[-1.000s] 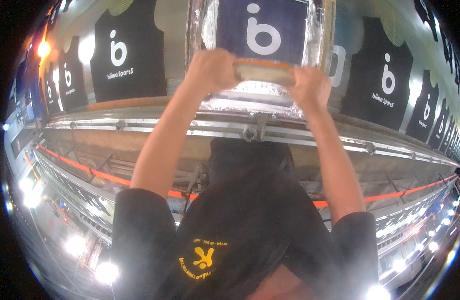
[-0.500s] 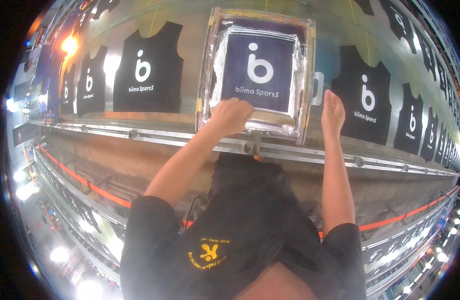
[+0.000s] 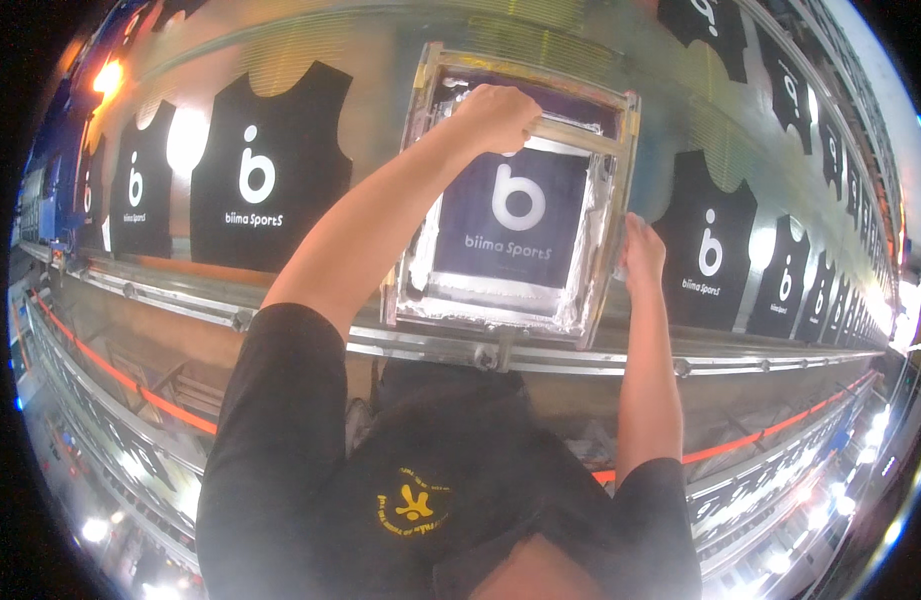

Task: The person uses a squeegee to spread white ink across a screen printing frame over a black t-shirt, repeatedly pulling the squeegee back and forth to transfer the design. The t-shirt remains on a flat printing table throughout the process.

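Observation:
A screen printing frame (image 3: 619, 190) lies on the long table in front of me. White ink smears edge its dark mesh window (image 3: 460, 240), where a pale round-letter logo shows. My left hand (image 3: 495, 118) is closed over a squeegee (image 3: 575, 136) near the frame's far end. Much of the squeegee's left part is under that hand. At the frame's right side, my right hand (image 3: 642, 255) is wrapped round the white side handle (image 3: 621, 266), which the fingers nearly cover.
Black sleeveless garment panels (image 3: 271, 150) with white logos lie in a row on the table to the left, and more panels (image 3: 708, 230) lie to the right. A metal rail (image 3: 430, 347) with clamps runs along the near edge. Behind me are an orange-red bar and further tables.
My left hand has pushed the squeegee from the near end of the screen to the far end. My right hand has gone from open beside the handle to closed on it.

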A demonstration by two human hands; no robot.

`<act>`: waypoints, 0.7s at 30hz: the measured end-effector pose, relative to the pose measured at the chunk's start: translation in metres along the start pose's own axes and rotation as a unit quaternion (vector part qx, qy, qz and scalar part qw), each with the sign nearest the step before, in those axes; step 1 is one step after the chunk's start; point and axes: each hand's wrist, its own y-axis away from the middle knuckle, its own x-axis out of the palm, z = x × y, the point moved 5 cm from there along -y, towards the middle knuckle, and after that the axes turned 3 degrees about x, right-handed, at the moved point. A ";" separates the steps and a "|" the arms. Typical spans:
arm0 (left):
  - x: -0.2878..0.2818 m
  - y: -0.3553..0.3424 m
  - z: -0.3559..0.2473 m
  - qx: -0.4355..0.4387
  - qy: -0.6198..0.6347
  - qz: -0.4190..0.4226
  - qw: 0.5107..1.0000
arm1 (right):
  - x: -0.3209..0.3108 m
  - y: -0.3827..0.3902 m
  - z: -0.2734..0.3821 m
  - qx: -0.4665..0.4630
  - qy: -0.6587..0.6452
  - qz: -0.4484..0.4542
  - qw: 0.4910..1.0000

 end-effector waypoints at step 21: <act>0.120 0.193 -0.085 -0.054 -0.013 -0.030 0.998 | -0.008 0.033 0.045 -0.077 -0.075 -0.020 0.994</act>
